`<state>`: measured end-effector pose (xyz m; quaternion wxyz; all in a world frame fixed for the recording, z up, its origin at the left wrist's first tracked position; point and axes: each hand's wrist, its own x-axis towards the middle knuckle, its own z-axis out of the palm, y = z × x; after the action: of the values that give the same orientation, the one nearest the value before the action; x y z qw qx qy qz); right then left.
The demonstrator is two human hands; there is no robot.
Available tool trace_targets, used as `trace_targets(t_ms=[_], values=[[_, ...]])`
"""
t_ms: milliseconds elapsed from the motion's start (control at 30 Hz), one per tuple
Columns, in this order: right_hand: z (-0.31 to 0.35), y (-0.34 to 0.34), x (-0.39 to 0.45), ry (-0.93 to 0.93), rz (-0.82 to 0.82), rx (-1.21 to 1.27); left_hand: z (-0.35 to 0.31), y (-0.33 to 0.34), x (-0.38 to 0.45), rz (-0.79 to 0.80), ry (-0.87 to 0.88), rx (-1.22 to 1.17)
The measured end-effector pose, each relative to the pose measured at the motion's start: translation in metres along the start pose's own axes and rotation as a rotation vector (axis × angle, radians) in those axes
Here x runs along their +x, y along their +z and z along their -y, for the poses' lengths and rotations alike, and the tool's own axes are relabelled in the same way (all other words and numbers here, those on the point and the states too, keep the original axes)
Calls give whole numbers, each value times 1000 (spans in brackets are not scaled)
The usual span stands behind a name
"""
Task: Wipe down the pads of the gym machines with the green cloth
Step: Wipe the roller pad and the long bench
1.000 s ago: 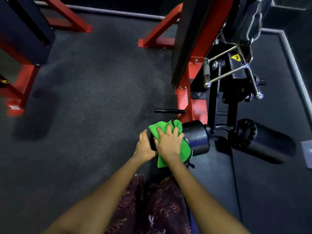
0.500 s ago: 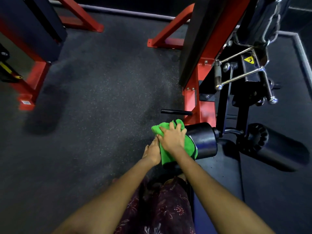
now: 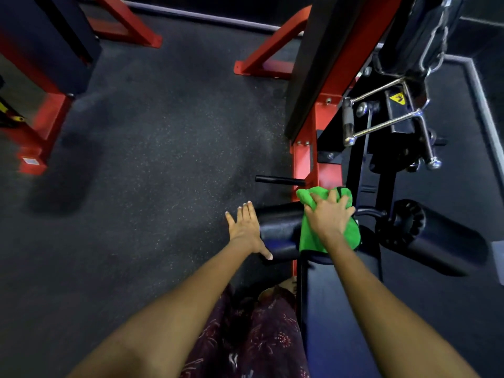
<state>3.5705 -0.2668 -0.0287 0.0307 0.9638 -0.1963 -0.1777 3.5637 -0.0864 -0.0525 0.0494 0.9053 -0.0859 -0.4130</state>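
The green cloth [image 3: 311, 238] is draped over the right end of the left black roller pad [image 3: 281, 230]. My right hand [image 3: 328, 216] presses down on the cloth, its fingers spread and curving over the pad. At the pad's outer left end rests my left hand [image 3: 245, 230], flat, with straight fingers and the thumb pointing back toward me. A second black roller pad [image 3: 441, 238] sticks out on the right side of the machine. The black seat pad [image 3: 335, 309] runs toward me below my right forearm.
The machine's red frame [image 3: 305, 159] and black post rise just beyond the pads, with a short black peg [image 3: 278, 180] and chrome handles [image 3: 381, 126]. Another red-framed machine [image 3: 41, 126] stands at far left. Dark rubber floor [image 3: 150, 173] lies between them.
My right hand has slid the cloth rightward along the roller from its left end, uncovering the left part. My left hand has opened flat on the pad's end. The view shifted.
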Motion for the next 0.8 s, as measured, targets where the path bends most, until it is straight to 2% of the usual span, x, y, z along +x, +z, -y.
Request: trace_targets(t_ms=[67, 167, 267, 433, 500, 600, 700, 800], values=[[27, 4, -14, -16, 27, 11, -8, 2, 3, 18, 8, 71], [68, 14, -47, -190, 65, 53, -18, 15, -2, -34, -11, 139], [55, 14, -51, -264, 52, 48, -22, 30, -8, -114, -24, 41], [-11, 3, -9, -41, 13, 54, -16, 22, -9, -136, 63, -95], [-7, 2, -2, -9, 0, 36, -8, 5, -2, -141, 71, -204], [21, 4, -16, -2, 8, 30, -3, -18, 14, -96, 52, -180], [52, 14, -42, -179, 47, 57, -4, -23, 27, -20, 28, -101], [43, 12, -42, -335, 50, 17, 0, -18, 32, 42, 45, -143]])
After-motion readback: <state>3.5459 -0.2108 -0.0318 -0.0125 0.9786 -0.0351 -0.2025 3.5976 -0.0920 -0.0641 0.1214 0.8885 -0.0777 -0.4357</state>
